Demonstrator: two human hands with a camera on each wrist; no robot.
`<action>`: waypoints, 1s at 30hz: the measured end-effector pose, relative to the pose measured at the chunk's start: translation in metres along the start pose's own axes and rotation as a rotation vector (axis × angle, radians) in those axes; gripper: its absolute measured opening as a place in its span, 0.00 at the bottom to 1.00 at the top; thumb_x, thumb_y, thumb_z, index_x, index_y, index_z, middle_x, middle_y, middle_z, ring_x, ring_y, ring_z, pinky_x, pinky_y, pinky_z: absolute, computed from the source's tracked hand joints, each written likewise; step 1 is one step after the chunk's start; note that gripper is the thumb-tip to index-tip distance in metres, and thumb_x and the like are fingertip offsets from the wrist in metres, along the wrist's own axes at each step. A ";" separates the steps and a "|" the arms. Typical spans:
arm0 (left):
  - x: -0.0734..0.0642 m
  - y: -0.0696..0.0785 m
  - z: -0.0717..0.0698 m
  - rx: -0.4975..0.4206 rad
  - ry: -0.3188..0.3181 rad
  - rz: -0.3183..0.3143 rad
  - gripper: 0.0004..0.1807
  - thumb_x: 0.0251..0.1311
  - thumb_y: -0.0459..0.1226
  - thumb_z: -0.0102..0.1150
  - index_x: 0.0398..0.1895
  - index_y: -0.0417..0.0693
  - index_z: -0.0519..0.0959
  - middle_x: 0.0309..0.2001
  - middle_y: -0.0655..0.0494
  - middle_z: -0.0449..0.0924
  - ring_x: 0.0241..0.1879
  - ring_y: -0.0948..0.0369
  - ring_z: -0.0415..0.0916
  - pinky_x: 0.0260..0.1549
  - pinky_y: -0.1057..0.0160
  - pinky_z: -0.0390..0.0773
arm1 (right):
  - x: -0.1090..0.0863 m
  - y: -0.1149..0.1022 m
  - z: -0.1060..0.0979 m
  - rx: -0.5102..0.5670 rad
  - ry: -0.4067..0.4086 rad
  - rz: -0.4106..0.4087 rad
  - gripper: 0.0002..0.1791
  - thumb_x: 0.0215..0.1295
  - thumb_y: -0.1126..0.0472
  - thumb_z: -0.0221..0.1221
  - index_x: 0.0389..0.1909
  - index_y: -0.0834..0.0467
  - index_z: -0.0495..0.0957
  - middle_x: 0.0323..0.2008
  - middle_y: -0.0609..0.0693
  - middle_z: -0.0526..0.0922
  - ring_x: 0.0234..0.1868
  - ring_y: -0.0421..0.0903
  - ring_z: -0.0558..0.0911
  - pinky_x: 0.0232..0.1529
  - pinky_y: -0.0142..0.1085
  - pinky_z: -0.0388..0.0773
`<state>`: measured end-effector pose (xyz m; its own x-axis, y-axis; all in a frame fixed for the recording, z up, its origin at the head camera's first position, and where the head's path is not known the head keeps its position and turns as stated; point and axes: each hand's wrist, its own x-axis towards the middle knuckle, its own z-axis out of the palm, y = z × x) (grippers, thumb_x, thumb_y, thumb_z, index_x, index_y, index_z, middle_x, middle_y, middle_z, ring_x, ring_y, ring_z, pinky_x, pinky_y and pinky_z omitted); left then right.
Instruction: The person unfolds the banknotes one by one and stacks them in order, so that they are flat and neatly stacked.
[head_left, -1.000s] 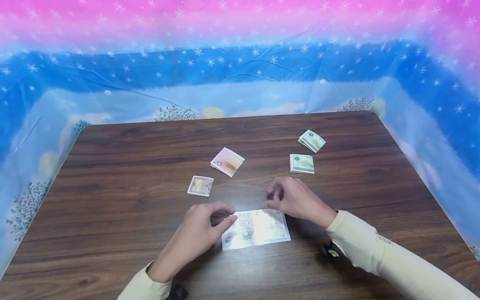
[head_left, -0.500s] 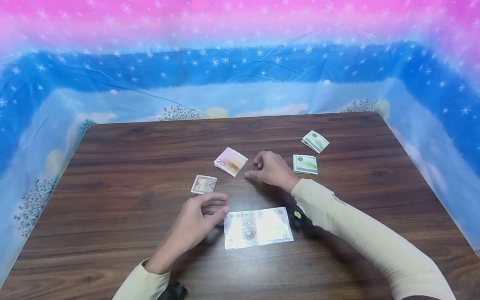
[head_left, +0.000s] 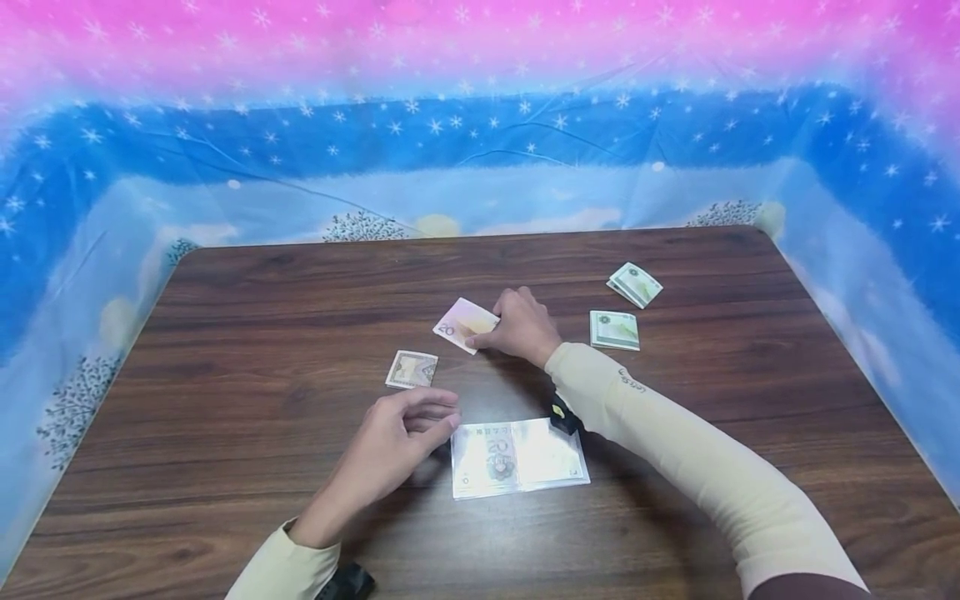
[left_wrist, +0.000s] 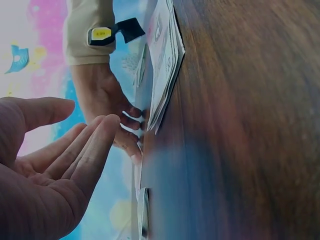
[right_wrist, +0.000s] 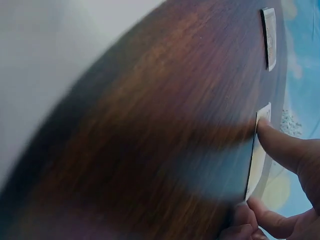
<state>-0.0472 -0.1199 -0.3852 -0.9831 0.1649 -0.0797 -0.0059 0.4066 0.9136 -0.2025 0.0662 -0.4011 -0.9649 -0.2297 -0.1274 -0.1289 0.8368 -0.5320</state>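
Note:
My right hand [head_left: 521, 327] is at a folded pink 20 banknote [head_left: 459, 323]. In the right wrist view the thumb lies at one end of that banknote [right_wrist: 257, 165] and the fingertips at the other, gripping it by its edges. My left hand [head_left: 405, 433] hovers with relaxed, parted fingers and holds nothing. Just right of it lies a stack of unfolded banknotes [head_left: 517, 471] with a crease down the middle, shiny with glare. The left wrist view shows this stack [left_wrist: 165, 60] edge-on, its layers slightly spread.
A folded brownish banknote [head_left: 412, 369] lies beyond the left hand's fingertips. Two folded green banknotes, one nearer [head_left: 615, 331] and one farther [head_left: 635, 285], are at the right. A patterned cloth [head_left: 480, 192] hangs behind the brown wooden table [head_left: 247, 333].
My right hand has moved from the unfolded stack forward and left to the folded pink banknote. The left hand has drawn back slightly from the stack's left edge.

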 end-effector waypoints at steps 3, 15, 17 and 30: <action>0.000 0.000 0.001 0.001 -0.006 -0.003 0.14 0.63 0.32 0.67 0.51 0.38 0.83 0.42 0.51 0.88 0.41 0.59 0.86 0.43 0.66 0.85 | 0.002 -0.001 0.001 -0.009 0.007 -0.004 0.26 0.49 0.44 0.78 0.34 0.62 0.83 0.41 0.54 0.78 0.40 0.51 0.75 0.38 0.44 0.78; 0.000 0.001 0.003 -0.005 -0.018 0.004 0.13 0.62 0.32 0.68 0.50 0.39 0.83 0.41 0.52 0.88 0.40 0.60 0.86 0.42 0.67 0.84 | 0.006 -0.002 0.001 0.085 0.054 0.029 0.13 0.60 0.62 0.68 0.44 0.63 0.79 0.43 0.57 0.83 0.43 0.55 0.81 0.47 0.47 0.80; 0.000 0.001 0.003 -0.010 -0.021 0.009 0.13 0.62 0.32 0.68 0.50 0.39 0.83 0.41 0.52 0.88 0.40 0.60 0.86 0.43 0.67 0.84 | 0.006 0.000 -0.002 0.102 0.067 0.026 0.12 0.59 0.65 0.64 0.44 0.63 0.79 0.42 0.57 0.83 0.41 0.55 0.81 0.46 0.46 0.80; 0.003 0.001 0.000 -0.044 0.001 0.033 0.14 0.62 0.30 0.68 0.51 0.38 0.82 0.44 0.49 0.87 0.42 0.57 0.86 0.44 0.66 0.85 | -0.014 0.023 -0.032 0.374 0.047 0.039 0.11 0.64 0.71 0.61 0.46 0.64 0.74 0.31 0.55 0.80 0.26 0.45 0.85 0.30 0.34 0.83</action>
<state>-0.0498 -0.1191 -0.3848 -0.9831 0.1765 -0.0486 0.0186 0.3608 0.9325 -0.1995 0.1040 -0.3850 -0.9780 -0.1708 -0.1199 -0.0075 0.6032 -0.7976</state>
